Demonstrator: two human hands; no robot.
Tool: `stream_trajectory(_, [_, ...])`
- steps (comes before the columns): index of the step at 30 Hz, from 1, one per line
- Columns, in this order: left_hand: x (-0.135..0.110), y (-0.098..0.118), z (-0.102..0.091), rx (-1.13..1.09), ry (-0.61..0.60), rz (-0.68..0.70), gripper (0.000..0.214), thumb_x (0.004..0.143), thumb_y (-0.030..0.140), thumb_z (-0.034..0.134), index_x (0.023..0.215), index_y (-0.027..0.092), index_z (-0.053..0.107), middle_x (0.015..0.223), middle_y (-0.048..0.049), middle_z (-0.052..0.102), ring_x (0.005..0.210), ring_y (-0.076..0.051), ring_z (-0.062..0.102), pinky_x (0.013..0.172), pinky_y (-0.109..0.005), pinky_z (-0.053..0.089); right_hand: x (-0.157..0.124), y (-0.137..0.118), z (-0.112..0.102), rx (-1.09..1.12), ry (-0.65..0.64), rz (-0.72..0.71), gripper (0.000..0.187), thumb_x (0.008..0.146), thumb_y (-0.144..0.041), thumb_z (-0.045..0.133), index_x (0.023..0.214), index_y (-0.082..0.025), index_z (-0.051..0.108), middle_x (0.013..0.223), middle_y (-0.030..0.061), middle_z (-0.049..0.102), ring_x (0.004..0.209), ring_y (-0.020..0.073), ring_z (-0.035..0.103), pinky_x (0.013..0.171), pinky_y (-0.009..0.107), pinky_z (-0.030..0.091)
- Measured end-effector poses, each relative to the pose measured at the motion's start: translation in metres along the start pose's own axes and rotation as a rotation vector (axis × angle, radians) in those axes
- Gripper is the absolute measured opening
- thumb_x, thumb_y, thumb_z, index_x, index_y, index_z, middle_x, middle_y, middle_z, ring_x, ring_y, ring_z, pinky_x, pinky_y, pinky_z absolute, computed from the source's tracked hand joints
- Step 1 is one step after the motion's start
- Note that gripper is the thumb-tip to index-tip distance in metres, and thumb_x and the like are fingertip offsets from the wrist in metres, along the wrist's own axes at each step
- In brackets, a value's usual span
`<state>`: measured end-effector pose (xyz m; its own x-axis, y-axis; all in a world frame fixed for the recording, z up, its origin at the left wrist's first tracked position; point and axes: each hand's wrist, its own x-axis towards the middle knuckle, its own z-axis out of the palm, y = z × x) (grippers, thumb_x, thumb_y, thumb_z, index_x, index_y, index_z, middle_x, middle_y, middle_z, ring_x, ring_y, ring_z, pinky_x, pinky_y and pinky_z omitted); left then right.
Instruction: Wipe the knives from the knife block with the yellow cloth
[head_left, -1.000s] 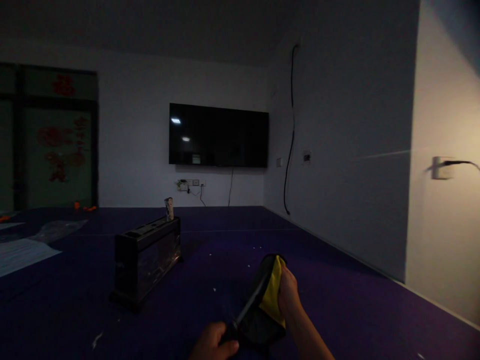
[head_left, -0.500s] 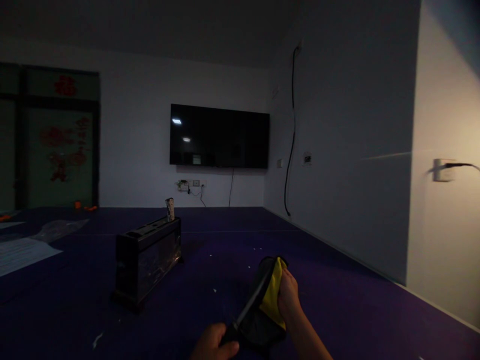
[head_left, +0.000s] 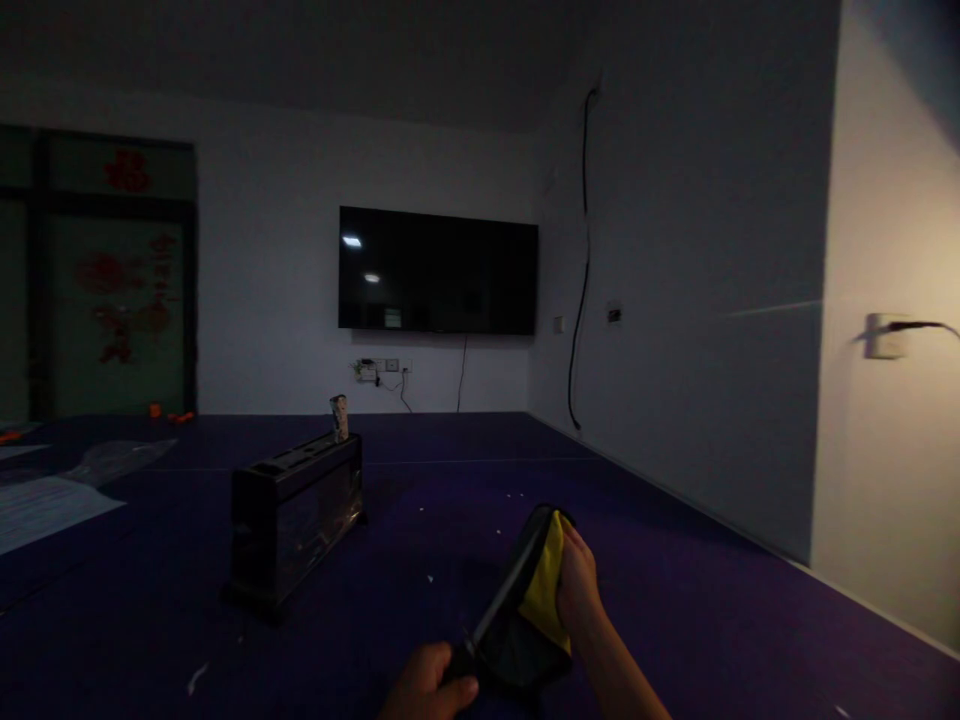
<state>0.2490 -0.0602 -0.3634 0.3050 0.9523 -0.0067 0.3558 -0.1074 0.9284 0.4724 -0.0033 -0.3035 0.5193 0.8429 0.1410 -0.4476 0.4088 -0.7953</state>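
Note:
My left hand [head_left: 427, 685] is closed round the dark handle of a knife [head_left: 504, 590] whose long blade points up and away from me. My right hand [head_left: 579, 590] presses a yellow cloth [head_left: 546, 590] with a dark backing against the blade near its tip. Both hands are low in the view, above the dark purple floor covering [head_left: 675, 620]. The room is dim and the blade's edge is hard to make out.
A black slotted knife block [head_left: 296, 515] stands on the floor to the left, with one handle [head_left: 339, 417] sticking up from it. A dark TV [head_left: 437, 271] hangs on the far wall. Plastic sheets [head_left: 45, 500] lie at far left. A white wall runs along the right.
My right hand with the cloth slid slightly along the blade near its tip, down and then back up. The left hand kept its grip.

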Motion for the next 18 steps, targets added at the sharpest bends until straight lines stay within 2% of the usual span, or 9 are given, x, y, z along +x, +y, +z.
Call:
stream_trajectory(3, [0.001,0.006,0.001,0.042,0.018,-0.046,0.029,0.066,0.031,0.058,0.091,0.015,0.058,0.101,-0.0071,0.060,0.099,-0.021,0.051,0.088,-0.031,0.037,0.000,-0.001,0.001,0.023,-0.024,-0.054,0.033,0.057,-0.030,0.066,0.088,-0.021,0.059,0.062,-0.0048,0.065,0.052,0.0153,0.059,0.048,0.025,0.046])
stream_trajectory(6, [0.000,0.010,-0.001,0.059,0.016,-0.037,0.027,0.065,0.033,0.060,0.088,0.017,0.059,0.094,-0.0048,0.062,0.097,-0.021,0.052,0.086,-0.031,0.038,0.001,0.000,0.001,-0.062,-0.016,-0.153,0.033,0.057,-0.033,0.067,0.087,-0.020,0.061,0.069,-0.0034,0.066,0.060,0.0162,0.061,0.053,0.025,0.047])
stream_trajectory(9, [-0.004,0.013,-0.005,0.046,-0.029,0.005,0.028,0.066,0.040,0.060,0.084,0.018,0.059,0.082,-0.0024,0.060,0.087,-0.019,0.053,0.078,-0.029,0.040,0.001,0.000,0.000,-0.138,0.025,-0.224,0.032,0.058,-0.036,0.068,0.085,-0.018,0.063,0.070,-0.0022,0.066,0.063,0.0167,0.061,0.056,0.025,0.046])
stream_trajectory(13, [-0.011,0.019,-0.007,-0.033,-0.066,0.045,0.031,0.064,0.047,0.061,0.075,0.018,0.056,0.065,0.0017,0.053,0.068,-0.014,0.052,0.064,-0.024,0.040,-0.002,0.000,0.002,-0.135,0.026,-0.235,0.032,0.059,-0.040,0.067,0.082,-0.018,0.062,0.067,-0.0014,0.064,0.062,0.0175,0.060,0.056,0.026,0.046])
stream_trajectory(15, [-0.015,0.022,-0.006,-0.105,-0.043,0.043,0.036,0.063,0.052,0.061,0.074,0.018,0.055,0.056,0.0042,0.048,0.057,-0.011,0.048,0.057,-0.023,0.038,-0.005,0.003,0.005,-0.160,-0.013,-0.246,0.031,0.060,-0.041,0.066,0.081,-0.018,0.061,0.066,-0.0008,0.064,0.061,0.0175,0.059,0.056,0.026,0.045])
stream_trajectory(18, [-0.021,0.029,-0.003,-0.210,0.104,0.041,0.046,0.063,0.063,0.054,0.073,0.018,0.053,0.047,0.0066,0.040,0.045,-0.010,0.041,0.048,-0.021,0.035,-0.015,0.010,0.011,-0.382,-0.089,-0.367,0.024,0.065,-0.041,0.061,0.073,-0.018,0.060,0.062,-0.0001,0.062,0.059,0.0167,0.056,0.054,0.024,0.042])
